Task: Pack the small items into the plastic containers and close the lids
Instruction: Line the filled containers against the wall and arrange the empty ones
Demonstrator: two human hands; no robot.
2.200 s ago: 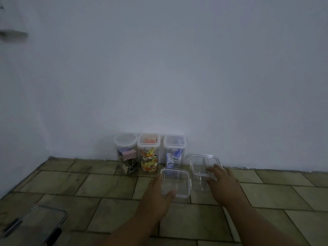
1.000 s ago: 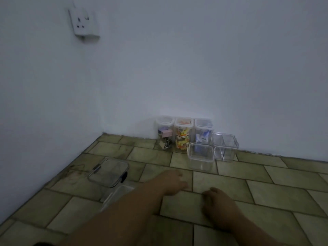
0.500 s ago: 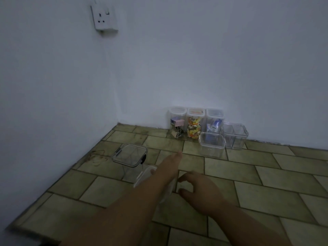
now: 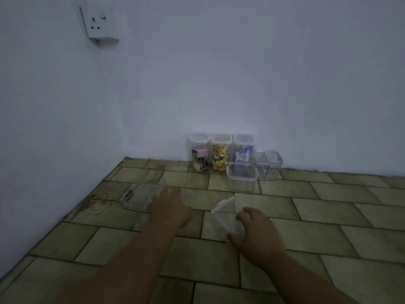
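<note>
Far left and high above both hands there's a wall socket (image 4: 99,22) on the wall (image 4: 263,84), not part of the job. Down on the tiled floor (image 4: 341,218) a clear flat lid (image 4: 140,197) with dark side clips lies flat, just left of the left hand (image 4: 170,208). That grip is released, fingers spread fairly straight over the lid's right edge; can't tell if they touch it or hover. Between the two hands is a whitish plastic piece (image 4: 225,212), probably another lid or a shallow tub, seen corner-on and looking tilted off the floor. The right hand (image 4: 257,232) is grasping it, thumb at the near edge, fingers curled over the right edge. Well beyond both grips, against the wall, three tall tubs (image 4: 221,153) stand in a row, lids on, already filled: binder clips, something orange-yellow, blue-white packets. Just in front of that row, ahead of the right grip, sits an empty tub (image 4: 242,177) with no lid. Touching it or just beside it on the right is a divided tub (image 4: 267,164), also empty-looking and uncovered. Step in hand, my read: fetching lids for the two open tubs; whether those get filled first, can't say. The next move likely needs the left grip to close on the flat lid's edge and lift it, then both pieces go forward to the open tubs. Each lid has to match its rim and sit square before being pressed or clipped.
</note>
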